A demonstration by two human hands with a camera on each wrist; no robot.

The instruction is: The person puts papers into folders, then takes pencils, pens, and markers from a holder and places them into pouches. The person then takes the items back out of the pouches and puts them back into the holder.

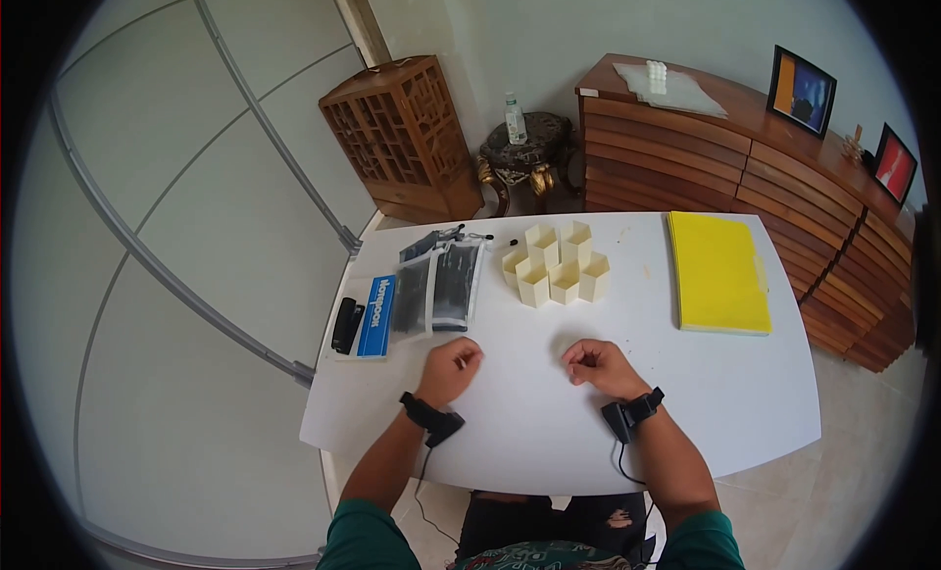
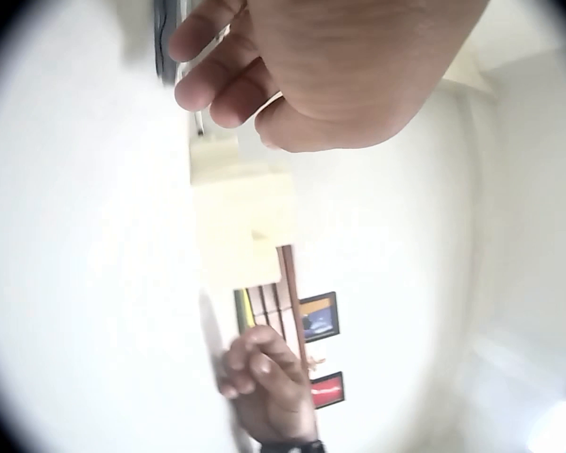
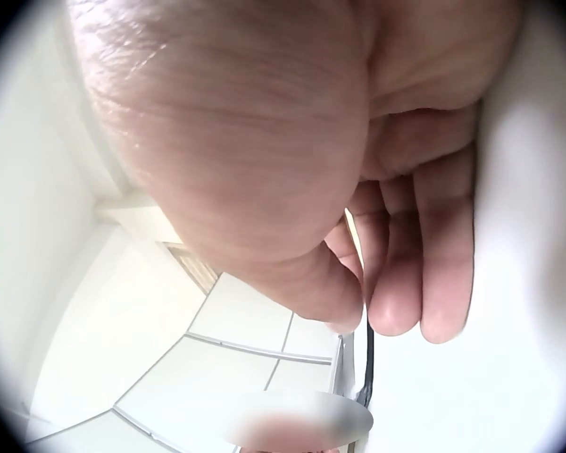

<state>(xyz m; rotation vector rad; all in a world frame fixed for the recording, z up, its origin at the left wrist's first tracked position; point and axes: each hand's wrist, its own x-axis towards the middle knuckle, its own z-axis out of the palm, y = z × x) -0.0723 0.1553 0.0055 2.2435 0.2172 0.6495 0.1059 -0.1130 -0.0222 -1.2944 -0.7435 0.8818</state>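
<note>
My left hand [image 1: 451, 371] hovers at the near-left part of the white table [image 1: 529, 423], its fingers loosely curled with nothing in them. Across from it, my right hand [image 1: 605, 368] has relaxed, bent fingers and is likewise bare; the right wrist view shows its fingers [image 3: 445, 255] close over the tabletop. Beyond the hands stands a cluster of cream, open-topped hexagonal holders [image 1: 534, 284]. Nearest the left hand lie dark mesh zip pouches [image 1: 454, 286], overlapping one another. A blue-and-white notebook pack [image 1: 376, 315] and a black stapler [image 1: 346, 325] lie left of them.
A thick yellow stack of paper [image 1: 720, 273] lies at the table's right. A tiny black piece [image 1: 514, 243] sits behind the holders. Past the far edge are a wooden cabinet [image 1: 402, 139], a stool [image 1: 529, 144] with a bottle, and a long dresser [image 1: 667, 144].
</note>
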